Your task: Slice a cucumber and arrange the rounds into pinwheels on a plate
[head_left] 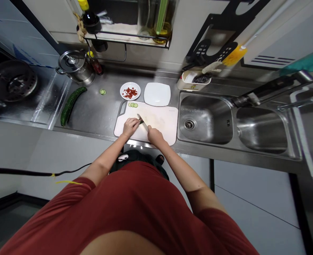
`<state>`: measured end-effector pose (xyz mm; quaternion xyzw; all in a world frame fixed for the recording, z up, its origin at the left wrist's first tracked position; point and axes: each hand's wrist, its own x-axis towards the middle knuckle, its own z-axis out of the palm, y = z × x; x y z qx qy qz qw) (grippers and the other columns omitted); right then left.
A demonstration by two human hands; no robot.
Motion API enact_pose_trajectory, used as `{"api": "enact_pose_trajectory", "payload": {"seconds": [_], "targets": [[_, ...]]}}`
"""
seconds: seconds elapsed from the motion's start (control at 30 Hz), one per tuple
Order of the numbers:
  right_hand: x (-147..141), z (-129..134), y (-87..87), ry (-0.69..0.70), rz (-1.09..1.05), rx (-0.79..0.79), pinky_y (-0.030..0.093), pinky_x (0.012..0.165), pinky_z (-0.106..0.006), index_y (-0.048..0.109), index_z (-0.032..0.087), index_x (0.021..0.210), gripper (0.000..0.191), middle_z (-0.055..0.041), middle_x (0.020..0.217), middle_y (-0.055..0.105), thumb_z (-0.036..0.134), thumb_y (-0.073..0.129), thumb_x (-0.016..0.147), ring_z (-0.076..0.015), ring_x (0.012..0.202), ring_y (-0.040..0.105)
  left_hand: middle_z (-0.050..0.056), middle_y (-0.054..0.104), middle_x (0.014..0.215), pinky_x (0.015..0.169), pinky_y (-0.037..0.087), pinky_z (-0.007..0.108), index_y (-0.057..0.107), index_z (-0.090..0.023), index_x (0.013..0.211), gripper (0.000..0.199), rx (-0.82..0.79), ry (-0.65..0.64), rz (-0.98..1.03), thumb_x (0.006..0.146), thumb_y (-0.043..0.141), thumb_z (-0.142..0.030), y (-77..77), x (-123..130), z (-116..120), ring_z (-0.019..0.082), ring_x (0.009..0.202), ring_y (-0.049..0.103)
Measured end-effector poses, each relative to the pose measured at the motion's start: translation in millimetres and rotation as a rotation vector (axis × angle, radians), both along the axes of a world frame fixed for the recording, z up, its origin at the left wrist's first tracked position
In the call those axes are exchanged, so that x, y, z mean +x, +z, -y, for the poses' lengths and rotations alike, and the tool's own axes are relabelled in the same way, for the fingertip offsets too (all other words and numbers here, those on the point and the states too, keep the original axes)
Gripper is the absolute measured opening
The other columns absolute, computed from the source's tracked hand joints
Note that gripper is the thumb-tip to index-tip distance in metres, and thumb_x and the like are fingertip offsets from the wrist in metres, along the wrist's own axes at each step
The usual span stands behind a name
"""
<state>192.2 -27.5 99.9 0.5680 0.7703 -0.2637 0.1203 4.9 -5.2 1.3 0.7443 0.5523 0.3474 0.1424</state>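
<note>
My right hand (155, 136) is closed around the handle of a knife (143, 122), whose blade points up and left over the white cutting board (160, 122). Beside the blade, my left hand (131, 126) has its fingers together on a small dark green cucumber piece (140, 121). A few pale cucumber slices (133, 105) lie at the board's top left. Behind the board are a white plate with chopped red pieces (130, 91) and a bare white square plate (157, 94).
A long cucumber (70, 105) and more slices (102, 91) lie on the steel counter to the left. A lidded pot (75, 67), a red-brown bottle (95, 65) and a pan (11, 80) stand farther left. A double sink (205, 118) is at the right.
</note>
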Motion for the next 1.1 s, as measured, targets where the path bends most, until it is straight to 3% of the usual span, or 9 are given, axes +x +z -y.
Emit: {"api": "enact_pose_trajectory", "payload": {"seconds": [0.43, 0.8, 1.1], "targets": [[-24, -27, 1.7, 0.020, -0.042, 0.061, 0.048, 0.078, -0.030, 0.042, 0.015, 0.122, 0.035, -0.0138, 0.104, 0.065, 0.006, 0.033, 0.089, -0.0240, 0.097, 0.063, 0.006, 0.070, 0.099, 0.088, 0.047, 0.037, 0.069, -0.023, 0.097, 0.024, 0.003, -0.016, -0.009, 0.093, 0.049, -0.035, 1.3, -1, -1, 0.018, 0.096, 0.061], [-5, -8, 0.3, 0.016, -0.008, -0.009, 0.048, 0.078, -0.034, 0.043, 0.015, 0.120, 0.030, -0.0156, 0.100, 0.065, 0.012, 0.038, 0.091, -0.0262, 0.093, 0.064, 0.005, 0.070, 0.098, 0.087, 0.046, 0.036, 0.069, -0.023, 0.097, 0.023, 0.006, -0.003, -0.004, 0.093, 0.049, -0.035, 0.4, 1, 0, 0.018, 0.095, 0.060], [-17, -20, -1.1, 0.017, -0.042, 0.028, 0.048, 0.080, -0.032, 0.043, 0.015, 0.120, 0.030, -0.0155, 0.104, 0.065, 0.010, 0.036, 0.092, -0.0247, 0.097, 0.063, 0.006, 0.069, 0.098, 0.087, 0.046, 0.036, 0.069, -0.023, 0.097, 0.022, 0.019, -0.014, -0.004, 0.093, 0.049, -0.034, -0.2, 0, 0, 0.018, 0.096, 0.061]]}}
